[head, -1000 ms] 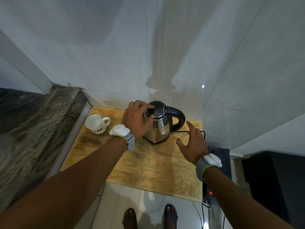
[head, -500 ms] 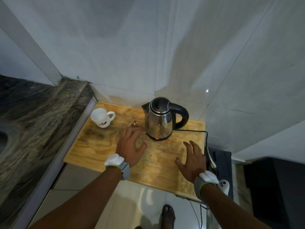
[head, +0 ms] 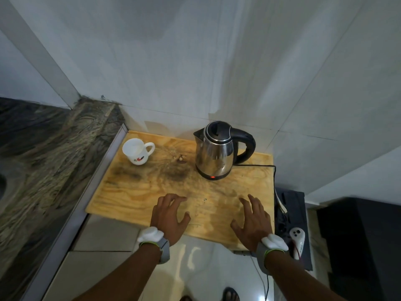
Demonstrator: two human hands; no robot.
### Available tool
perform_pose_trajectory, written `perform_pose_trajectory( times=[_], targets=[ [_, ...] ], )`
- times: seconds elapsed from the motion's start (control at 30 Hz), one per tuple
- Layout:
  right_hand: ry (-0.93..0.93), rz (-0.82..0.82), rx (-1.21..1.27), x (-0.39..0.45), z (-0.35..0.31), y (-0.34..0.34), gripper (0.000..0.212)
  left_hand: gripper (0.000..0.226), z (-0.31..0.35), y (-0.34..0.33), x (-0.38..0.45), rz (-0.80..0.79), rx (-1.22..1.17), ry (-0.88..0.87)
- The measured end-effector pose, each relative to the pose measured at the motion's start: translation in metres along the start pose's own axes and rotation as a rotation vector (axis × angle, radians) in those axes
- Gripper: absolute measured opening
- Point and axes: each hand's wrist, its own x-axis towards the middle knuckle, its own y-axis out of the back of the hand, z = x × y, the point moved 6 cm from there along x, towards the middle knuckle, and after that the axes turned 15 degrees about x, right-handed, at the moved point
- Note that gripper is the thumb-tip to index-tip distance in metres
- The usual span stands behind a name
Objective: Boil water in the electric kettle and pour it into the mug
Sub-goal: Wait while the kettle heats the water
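A steel electric kettle (head: 216, 154) with a black lid and handle stands on its base at the back of a wooden board (head: 141, 192). A red light glows at the front of the base. A white mug (head: 136, 151) with a small red mark stands at the board's back left, handle to the right. My left hand (head: 170, 213) rests flat near the board's front edge, fingers apart, holding nothing. My right hand (head: 252, 218) lies flat at the front right, also holding nothing. Both hands are well in front of the kettle.
The kettle's black cord (head: 260, 165) runs right off the board. A dark marble counter (head: 43, 159) adjoins on the left. A black box with a white plug (head: 297, 240) sits low on the right. Tiled walls close the back; my feet show on the pale floor below.
My left hand came off the kettle's lid and drew back to the board's front edge. My right hand pulled back too. The view has backed away.
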Motion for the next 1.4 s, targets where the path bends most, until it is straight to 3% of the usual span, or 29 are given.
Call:
perform_pose_trajectory(
  times=[0.5, 0.8, 1.4],
  targets=[
    [0.056, -0.011, -0.093, 0.058, 0.049, -0.038, 0.088, 0.072, -0.004, -0.091, 0.02, -0.041, 0.147, 0.107],
    [0.106, 0.032, -0.126, 0.083, 0.061, -0.048, 0.088, 0.077, -0.017, -0.127, 0.04, -0.034, 0.17, 0.132],
    [0.077, 0.013, -0.164, 0.087, 0.06, -0.049, 0.083, 0.078, -0.017, -0.134, 0.044, 0.01, 0.276, 0.088]
  ],
)
